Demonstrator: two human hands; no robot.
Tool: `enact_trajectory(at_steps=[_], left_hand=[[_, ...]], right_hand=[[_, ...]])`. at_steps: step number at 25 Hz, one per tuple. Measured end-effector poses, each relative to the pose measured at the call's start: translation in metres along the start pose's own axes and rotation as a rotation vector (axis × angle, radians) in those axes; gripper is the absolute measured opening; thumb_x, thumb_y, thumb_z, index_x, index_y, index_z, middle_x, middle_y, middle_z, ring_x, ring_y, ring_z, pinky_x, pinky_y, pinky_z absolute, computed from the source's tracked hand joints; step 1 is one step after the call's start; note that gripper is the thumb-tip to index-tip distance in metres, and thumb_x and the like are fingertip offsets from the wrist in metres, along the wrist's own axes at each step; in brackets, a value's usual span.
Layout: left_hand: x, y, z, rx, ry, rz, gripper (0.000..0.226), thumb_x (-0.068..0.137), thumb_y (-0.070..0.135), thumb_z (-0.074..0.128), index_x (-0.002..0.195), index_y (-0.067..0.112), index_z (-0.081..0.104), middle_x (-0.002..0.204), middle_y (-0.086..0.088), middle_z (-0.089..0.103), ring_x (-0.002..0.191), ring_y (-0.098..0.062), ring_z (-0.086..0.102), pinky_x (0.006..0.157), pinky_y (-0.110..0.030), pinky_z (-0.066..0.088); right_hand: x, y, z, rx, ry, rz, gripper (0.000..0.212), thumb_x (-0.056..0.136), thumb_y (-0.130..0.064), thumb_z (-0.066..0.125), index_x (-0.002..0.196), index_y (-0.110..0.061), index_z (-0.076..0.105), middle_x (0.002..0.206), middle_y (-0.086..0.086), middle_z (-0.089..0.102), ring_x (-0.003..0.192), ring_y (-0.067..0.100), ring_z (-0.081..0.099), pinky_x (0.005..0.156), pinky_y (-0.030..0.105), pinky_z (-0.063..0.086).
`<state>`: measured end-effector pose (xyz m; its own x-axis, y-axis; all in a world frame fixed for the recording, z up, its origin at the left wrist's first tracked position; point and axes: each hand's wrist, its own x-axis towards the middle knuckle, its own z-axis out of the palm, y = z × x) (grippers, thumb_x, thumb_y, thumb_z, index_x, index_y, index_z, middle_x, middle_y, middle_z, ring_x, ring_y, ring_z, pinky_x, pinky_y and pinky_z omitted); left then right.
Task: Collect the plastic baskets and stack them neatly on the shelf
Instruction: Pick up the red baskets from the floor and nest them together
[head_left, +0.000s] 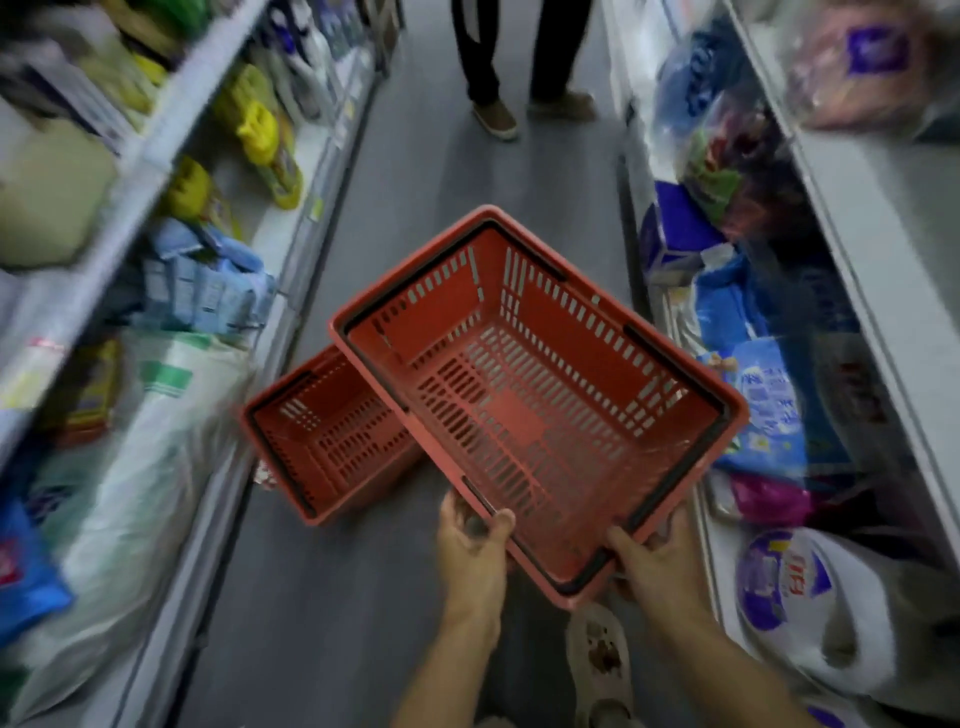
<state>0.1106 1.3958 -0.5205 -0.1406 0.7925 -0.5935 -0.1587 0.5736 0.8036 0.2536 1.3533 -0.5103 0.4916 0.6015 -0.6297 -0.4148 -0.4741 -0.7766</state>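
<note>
Both hands (561, 561) grip a red basket (535, 400) above another basket (332, 436).

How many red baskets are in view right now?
2. One red basket is held at its near rim by the left hand and right hand; the other basket sits lower left, partly hidden behind it.

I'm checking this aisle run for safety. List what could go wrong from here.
1. Both hands, left and right, grip only the near rim of the held basket; it may tip or slip.
2. The second basket sits on the floor just ahead, partly hidden under the held one: a trip risk.
3. Another person's legs stand in the narrow aisle; a collision seems possible.
</note>
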Motion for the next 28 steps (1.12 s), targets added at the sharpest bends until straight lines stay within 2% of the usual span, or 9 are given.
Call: enact_trajectory(at_steps=[2, 6, 9, 12, 16, 19, 21, 24, 28], left_hand=[[0.000, 0.025, -0.028, -0.060, -0.010, -0.003, 0.052, 0.090, -0.005, 0.063, 0.135, 0.016, 0.046, 0.102, 0.017, 0.071, 0.096, -0.018, 0.069, 0.090, -0.055, 0.056], [0.044, 0.069, -0.111, -0.112, 0.092, -0.057, 0.064, 0.091, 0.017, 0.068, 0.145, 0.024, 0.033, 0.134, 0.002, 0.058, 0.115, -0.022, 0.062, 0.076, -0.047, 0.059], [0.085, 0.087, -0.167, -0.282, 0.237, -0.164, 0.044, 0.095, 0.009, 0.059, 0.138, 0.011, 0.049, 0.108, -0.012, 0.070, 0.090, -0.026, 0.068, 0.051, -0.036, 0.060], [0.111, 0.080, -0.181, -0.422, 0.335, -0.300, 0.039, 0.092, -0.008, 0.053, 0.130, -0.004, 0.053, 0.089, -0.017, 0.068, 0.078, -0.030, 0.066, 0.045, -0.036, 0.060], [0.156, 0.066, -0.162, -0.602, 0.388, -0.392, 0.040, 0.090, -0.011, 0.051, 0.129, -0.010, 0.055, 0.090, -0.019, 0.066, 0.080, -0.030, 0.064, 0.041, -0.036, 0.058], [0.192, 0.058, -0.138, -0.745, 0.505, -0.423, 0.043, 0.089, -0.013, 0.049, 0.131, -0.010, 0.052, 0.093, -0.022, 0.064, 0.078, -0.032, 0.063, 0.039, -0.038, 0.057], [0.212, 0.053, -0.122, -0.811, 0.582, -0.437, 0.045, 0.088, -0.016, 0.049, 0.132, -0.007, 0.051, 0.106, -0.027, 0.065, 0.078, -0.033, 0.064, 0.041, -0.043, 0.059], [0.236, 0.049, -0.112, -0.820, 0.646, -0.446, 0.045, 0.090, -0.012, 0.056, 0.132, 0.003, 0.050, 0.124, -0.025, 0.062, 0.098, -0.039, 0.066, 0.057, -0.050, 0.062], [0.254, 0.034, -0.107, -0.645, 0.576, -0.587, 0.044, 0.094, 0.000, 0.059, 0.136, 0.009, 0.050, 0.141, -0.017, 0.053, 0.128, -0.039, 0.051, 0.070, -0.051, 0.059]], right_hand=[[-0.006, -0.018, 0.032, -0.080, -0.020, -0.010, 0.069, 0.084, 0.012, 0.058, 0.140, -0.022, 0.039, 0.113, 0.019, 0.068, 0.088, 0.029, 0.066, 0.082, 0.053, 0.054], [-0.010, -0.055, 0.080, -0.350, -0.155, -0.037, 0.065, 0.086, 0.004, 0.061, 0.140, -0.027, 0.043, 0.077, 0.000, 0.068, 0.062, 0.016, 0.067, 0.052, 0.035, 0.055], [0.002, -0.078, 0.116, -0.512, -0.271, -0.068, 0.063, 0.085, 0.003, 0.061, 0.136, -0.031, 0.047, 0.069, 0.002, 0.071, 0.051, 0.013, 0.069, 0.039, 0.024, 0.051], [0.037, -0.094, 0.156, -0.614, -0.325, -0.079, 0.056, 0.086, 0.001, 0.062, 0.133, -0.027, 0.049, 0.060, -0.003, 0.069, 0.048, 0.007, 0.068, 0.041, 0.020, 0.051], [0.113, -0.112, 0.214, -0.686, -0.354, -0.074, 0.046, 0.087, -0.001, 0.060, 0.131, -0.014, 0.054, 0.075, 0.002, 0.069, 0.060, 0.014, 0.069, 0.068, 0.034, 0.057], [0.175, -0.118, 0.260, -0.789, -0.432, -0.107, 0.045, 0.088, -0.001, 0.060, 0.132, -0.012, 0.055, 0.087, 0.007, 0.069, 0.071, 0.022, 0.068, 0.078, 0.037, 0.054], [0.210, -0.116, 0.285, -0.858, -0.491, -0.125, 0.048, 0.089, -0.002, 0.060, 0.136, -0.010, 0.052, 0.103, 0.014, 0.068, 0.081, 0.028, 0.066, 0.085, 0.040, 0.052], [0.249, -0.109, 0.314, -0.954, -0.573, -0.143, 0.046, 0.092, -0.008, 0.059, 0.137, -0.011, 0.050, 0.119, 0.017, 0.064, 0.095, 0.031, 0.063, 0.092, 0.044, 0.050], [0.289, -0.084, 0.323, -1.120, -0.605, -0.133, 0.045, 0.093, -0.007, 0.056, 0.138, -0.010, 0.049, 0.122, 0.013, 0.062, 0.105, 0.032, 0.060, 0.098, 0.044, 0.046]])
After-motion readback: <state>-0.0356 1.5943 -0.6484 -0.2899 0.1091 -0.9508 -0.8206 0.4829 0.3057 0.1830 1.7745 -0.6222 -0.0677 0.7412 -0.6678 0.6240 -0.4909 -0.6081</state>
